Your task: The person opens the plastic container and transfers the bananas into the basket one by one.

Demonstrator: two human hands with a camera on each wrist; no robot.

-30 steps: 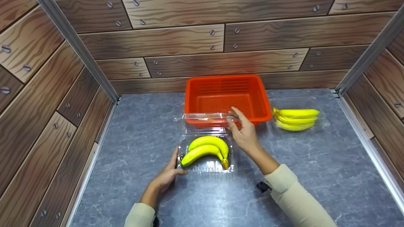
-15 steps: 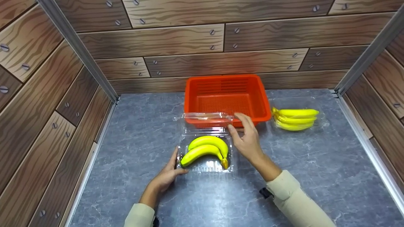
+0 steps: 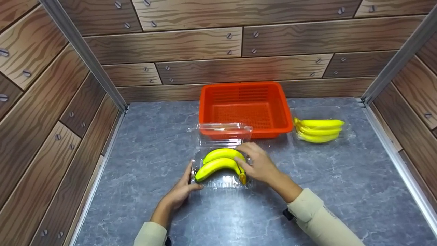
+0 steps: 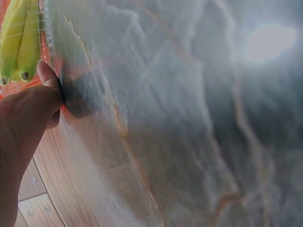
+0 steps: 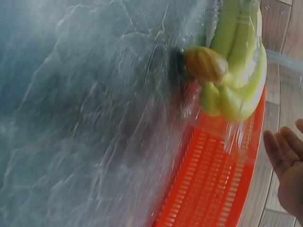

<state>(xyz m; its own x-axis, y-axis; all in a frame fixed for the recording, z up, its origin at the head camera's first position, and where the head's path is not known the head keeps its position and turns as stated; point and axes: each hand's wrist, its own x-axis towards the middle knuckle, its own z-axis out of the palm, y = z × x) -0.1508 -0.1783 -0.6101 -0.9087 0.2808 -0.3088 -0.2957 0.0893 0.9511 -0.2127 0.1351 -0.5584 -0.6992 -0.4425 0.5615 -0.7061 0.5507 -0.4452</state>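
A pair of yellow bananas (image 3: 216, 166), joined at a brown stem, lies in the base of a clear plastic clamshell container (image 3: 225, 183). Its hinged lid (image 3: 222, 140) is raised at the back, overlapping the basket's front in the head view. My left hand (image 3: 178, 192) rests at the container's front left corner, fingers straight along the left side and thumb at the front edge. Above the bananas' right end my right hand (image 3: 261, 165) hovers with loosely bent fingers overlapping them in the head view. The right wrist view shows those fingers (image 5: 277, 146) apart from the bananas.
Behind the container stands a red-orange plastic basket (image 3: 285, 116) with nothing inside. Another clear container (image 3: 319, 111) holding bananas (image 3: 321, 130) sits at the back right. Wood-patterned walls (image 3: 191, 42) enclose the grey marbled table (image 3: 150, 143) at the back and sides.
My right hand has come away from the lid's right end and moved toward me and left, over the bananas. The left hand, container and lid have stayed put.
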